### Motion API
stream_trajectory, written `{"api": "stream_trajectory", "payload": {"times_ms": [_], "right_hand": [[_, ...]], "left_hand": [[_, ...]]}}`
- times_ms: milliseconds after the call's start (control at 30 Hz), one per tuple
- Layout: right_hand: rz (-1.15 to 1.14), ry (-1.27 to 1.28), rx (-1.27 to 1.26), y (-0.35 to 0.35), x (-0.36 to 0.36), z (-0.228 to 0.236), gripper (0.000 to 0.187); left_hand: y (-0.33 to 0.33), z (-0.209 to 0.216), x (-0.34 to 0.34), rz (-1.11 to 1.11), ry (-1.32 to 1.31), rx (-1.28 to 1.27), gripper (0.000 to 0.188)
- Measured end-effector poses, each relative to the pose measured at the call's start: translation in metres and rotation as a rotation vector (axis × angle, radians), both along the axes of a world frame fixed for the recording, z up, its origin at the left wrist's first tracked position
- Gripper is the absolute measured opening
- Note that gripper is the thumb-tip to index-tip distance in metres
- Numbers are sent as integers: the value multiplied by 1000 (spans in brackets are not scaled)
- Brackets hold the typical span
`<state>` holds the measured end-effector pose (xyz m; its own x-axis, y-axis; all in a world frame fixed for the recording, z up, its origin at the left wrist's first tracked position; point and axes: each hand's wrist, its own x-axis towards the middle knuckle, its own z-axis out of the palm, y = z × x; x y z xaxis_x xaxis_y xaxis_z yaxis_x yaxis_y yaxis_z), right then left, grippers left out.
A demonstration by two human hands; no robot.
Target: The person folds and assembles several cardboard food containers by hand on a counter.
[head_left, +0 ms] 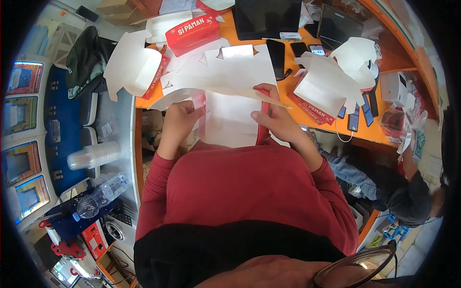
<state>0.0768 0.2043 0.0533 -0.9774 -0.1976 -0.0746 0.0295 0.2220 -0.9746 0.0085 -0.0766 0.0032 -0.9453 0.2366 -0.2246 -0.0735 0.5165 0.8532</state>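
Observation:
A partly folded cardboard food box (231,120), white inside with red side walls, is held against the front edge of the orange table. My left hand (184,119) pinches its left wall, thumb on the inner side. On the other side my right hand (277,119) grips the right red wall, thumb inside and fingers behind. A wide white flap of the box stands up at the far side and hides part of the fingers. Just beyond lies a flat white cardboard blank (225,65) with cut notches.
Formed red-and-white boxes stand around: one box (192,34) at the back, another box (139,72) to the left, a stacked box (321,86) to the right. Phones, including a black phone (275,57), and a dark tablet (266,18) lie on the orange table (300,113). Left are plastic cups (93,156) and a bottle (102,196).

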Motion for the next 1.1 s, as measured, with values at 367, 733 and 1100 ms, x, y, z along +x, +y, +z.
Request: {"api": "stream_trajectory", "payload": {"times_ms": [367,733,1100], "right_hand": [[-29,-77,-41,-18,-5,-11,61],[-91,-120,-170,-26,-10,-14,60],[-92,-202,-77,-39,-6,8,64]], "left_hand": [[5,1,-3,-10,128,-399,33],[-4,8,-23,177,-286,340,20],[-13,10,-13,96,316,-222,26]]}}
